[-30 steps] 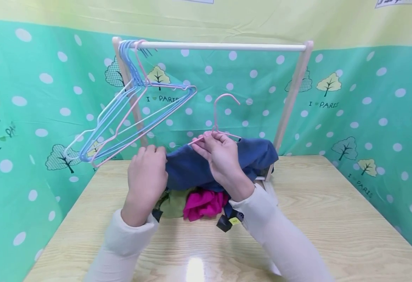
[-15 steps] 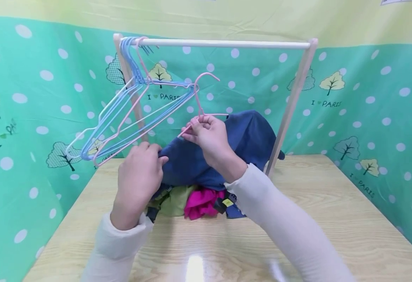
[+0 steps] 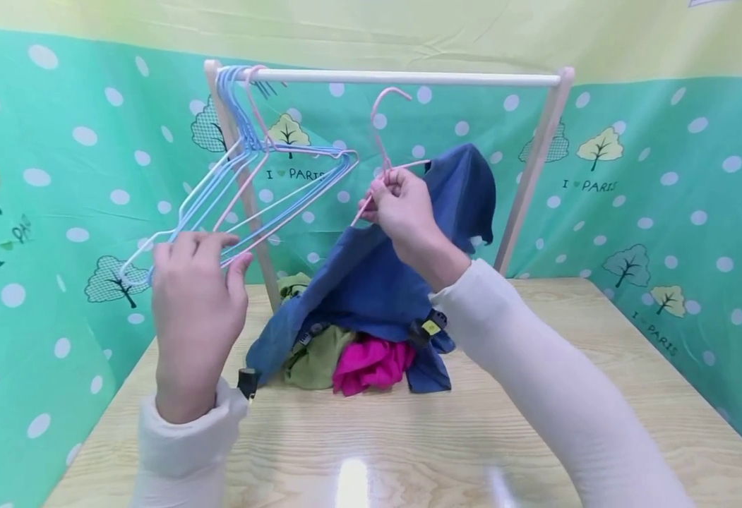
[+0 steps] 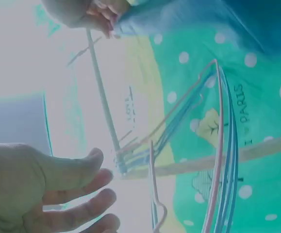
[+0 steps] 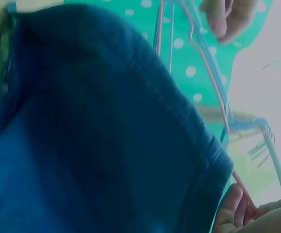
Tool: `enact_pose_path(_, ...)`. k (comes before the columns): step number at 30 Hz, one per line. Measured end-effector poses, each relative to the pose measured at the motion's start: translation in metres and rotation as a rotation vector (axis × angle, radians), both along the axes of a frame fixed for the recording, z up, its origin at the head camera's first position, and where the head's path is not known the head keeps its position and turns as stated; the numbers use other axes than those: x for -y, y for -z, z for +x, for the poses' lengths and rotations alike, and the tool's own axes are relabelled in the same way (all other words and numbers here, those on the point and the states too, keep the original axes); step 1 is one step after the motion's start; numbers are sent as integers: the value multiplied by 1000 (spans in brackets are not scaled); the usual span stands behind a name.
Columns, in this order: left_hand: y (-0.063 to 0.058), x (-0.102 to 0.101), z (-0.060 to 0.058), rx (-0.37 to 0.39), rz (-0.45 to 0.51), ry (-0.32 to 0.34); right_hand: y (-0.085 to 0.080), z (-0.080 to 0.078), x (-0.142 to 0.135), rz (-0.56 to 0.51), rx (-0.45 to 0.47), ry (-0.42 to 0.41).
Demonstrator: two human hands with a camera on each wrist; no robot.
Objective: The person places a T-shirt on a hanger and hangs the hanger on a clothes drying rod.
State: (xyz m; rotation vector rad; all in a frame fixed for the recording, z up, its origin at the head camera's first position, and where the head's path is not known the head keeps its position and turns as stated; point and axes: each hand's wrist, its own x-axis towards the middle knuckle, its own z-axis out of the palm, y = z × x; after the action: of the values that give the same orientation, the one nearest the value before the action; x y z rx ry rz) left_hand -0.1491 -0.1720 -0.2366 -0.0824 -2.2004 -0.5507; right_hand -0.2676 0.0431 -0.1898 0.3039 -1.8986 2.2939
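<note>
Blue garment and pink hanger have risen together before the rack, our right hand pinching the hanger below its hook, while our left hand has let go, fingers loose near the hung hangers, leaving, we judge, one hand carrying both.

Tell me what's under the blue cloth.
Green cloth and pink cloth show below the lower edge of the blue cloth; anything fully covered by it can't be seen.

The left hand and right hand are bare; off-white sleeves end in thick, puffy cuffs. Boxy black wrist cameras show beside them, the right one bearing a yellow patch.
</note>
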Motion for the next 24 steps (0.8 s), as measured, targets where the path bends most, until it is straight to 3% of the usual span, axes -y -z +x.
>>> enact_pose_path(6, -3, 9, -4, -58, 43, -49, -19, -10, -22, 60, 10, 43)
enact_pose_path(17, 0, 17, -15, 27, 63, -107, -63, -11, -66, 229, 84, 43)
enact_pose_path(24, 4, 20, -22, 76, 58, -146, -81, -15, -94, 440, 127, 45)
